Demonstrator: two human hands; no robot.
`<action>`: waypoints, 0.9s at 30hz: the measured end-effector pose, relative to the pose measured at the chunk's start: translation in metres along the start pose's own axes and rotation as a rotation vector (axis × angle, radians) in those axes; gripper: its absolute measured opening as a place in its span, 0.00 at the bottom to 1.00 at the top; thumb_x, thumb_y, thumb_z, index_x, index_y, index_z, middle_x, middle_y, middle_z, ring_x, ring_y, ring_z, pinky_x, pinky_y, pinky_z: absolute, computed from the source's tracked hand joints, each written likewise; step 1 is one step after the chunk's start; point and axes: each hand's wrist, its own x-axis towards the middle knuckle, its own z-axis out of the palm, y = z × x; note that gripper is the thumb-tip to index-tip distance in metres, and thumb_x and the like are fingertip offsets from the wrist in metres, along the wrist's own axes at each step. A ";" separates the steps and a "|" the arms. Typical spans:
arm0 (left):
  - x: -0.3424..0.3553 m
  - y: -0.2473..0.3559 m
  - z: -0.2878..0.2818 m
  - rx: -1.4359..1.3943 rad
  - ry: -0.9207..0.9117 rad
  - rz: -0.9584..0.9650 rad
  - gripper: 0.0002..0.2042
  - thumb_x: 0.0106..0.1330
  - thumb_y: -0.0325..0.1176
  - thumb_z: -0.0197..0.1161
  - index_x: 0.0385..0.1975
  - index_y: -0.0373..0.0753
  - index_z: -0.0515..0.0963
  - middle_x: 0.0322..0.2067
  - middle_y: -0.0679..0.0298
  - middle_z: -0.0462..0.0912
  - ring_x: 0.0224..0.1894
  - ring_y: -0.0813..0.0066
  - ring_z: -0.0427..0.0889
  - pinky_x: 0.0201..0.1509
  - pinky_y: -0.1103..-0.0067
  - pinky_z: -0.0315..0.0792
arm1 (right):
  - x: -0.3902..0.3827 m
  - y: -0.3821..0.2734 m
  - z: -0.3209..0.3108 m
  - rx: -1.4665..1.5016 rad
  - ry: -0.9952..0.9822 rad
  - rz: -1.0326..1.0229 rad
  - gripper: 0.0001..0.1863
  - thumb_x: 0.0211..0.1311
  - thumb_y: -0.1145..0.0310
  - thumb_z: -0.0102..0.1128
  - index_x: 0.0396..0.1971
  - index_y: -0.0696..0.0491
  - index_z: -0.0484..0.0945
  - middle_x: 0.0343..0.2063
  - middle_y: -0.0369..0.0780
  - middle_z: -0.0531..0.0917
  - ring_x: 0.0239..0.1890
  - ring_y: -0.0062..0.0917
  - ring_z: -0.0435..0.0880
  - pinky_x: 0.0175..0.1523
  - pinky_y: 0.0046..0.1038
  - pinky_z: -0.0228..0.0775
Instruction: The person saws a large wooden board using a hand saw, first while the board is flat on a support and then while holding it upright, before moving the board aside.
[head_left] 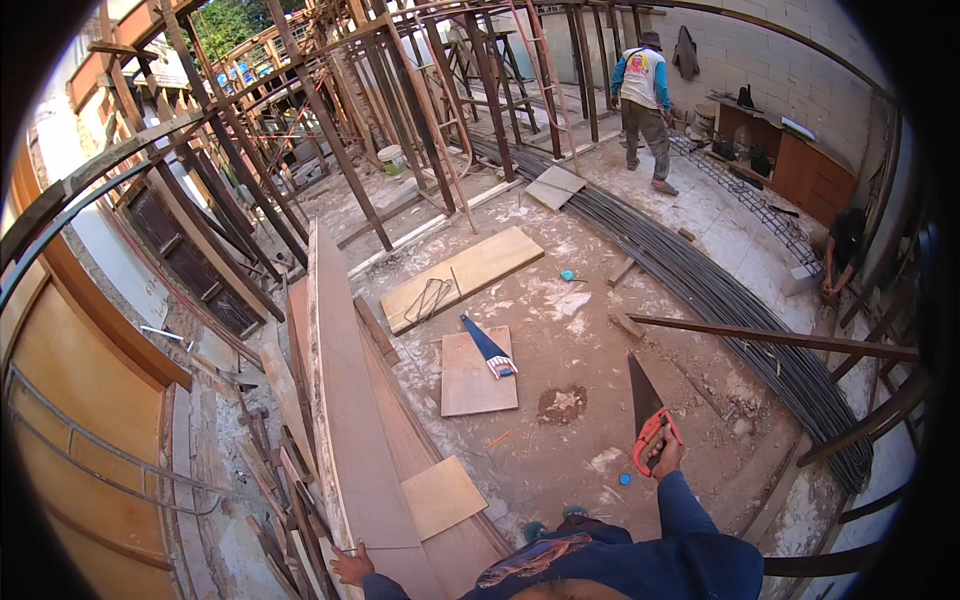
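A handsaw (648, 392) with a red handle and dark blade is in my right hand (667, 450), its fingers wrapped round the handle and the blade angled up and away, off the boards. My left hand (351, 566) lies with fingers spread on the near left edge of a long plywood board (352, 400). A thin line crosses this board just beyond that hand. Right of it, a small plywood piece (443, 497) rests on another long sheet. Farther off, a second handsaw (486, 346) with a blue blade lies on a square plywood piece (470, 395).
A long bundle of steel bars (680, 260) curves along the right, crossed by a wooden beam (770, 335). Loose timber (290, 490) and a hoe (205, 352) lie at left. Props (340, 130) stand behind. One person (642, 105) stands far right; another (845, 250) crouches nearer.
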 end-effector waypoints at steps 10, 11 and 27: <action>0.026 -0.029 0.018 -0.024 0.046 0.022 0.43 0.57 0.69 0.62 0.71 0.53 0.64 0.57 0.52 0.72 0.57 0.51 0.75 0.50 0.49 0.73 | -0.013 -0.338 -0.034 -1.480 0.101 -1.334 0.25 0.58 0.68 0.67 0.58 0.50 0.80 0.37 0.48 0.88 0.37 0.43 0.86 0.44 0.42 0.76; 0.022 -0.022 0.012 -0.011 0.020 0.028 0.42 0.59 0.69 0.61 0.70 0.52 0.65 0.55 0.52 0.72 0.56 0.51 0.75 0.49 0.49 0.73 | -0.040 -0.367 -0.007 -1.671 0.143 -1.218 0.26 0.55 0.68 0.68 0.57 0.46 0.81 0.40 0.50 0.87 0.44 0.47 0.86 0.50 0.42 0.76; 0.035 -0.029 0.000 -0.169 -0.092 -0.003 0.45 0.53 0.68 0.67 0.69 0.51 0.66 0.56 0.52 0.72 0.59 0.50 0.73 0.55 0.46 0.69 | -0.012 -0.362 0.297 -2.515 -0.809 -1.041 0.19 0.50 0.57 0.70 0.46 0.33 0.88 0.34 0.42 0.89 0.38 0.42 0.87 0.44 0.41 0.78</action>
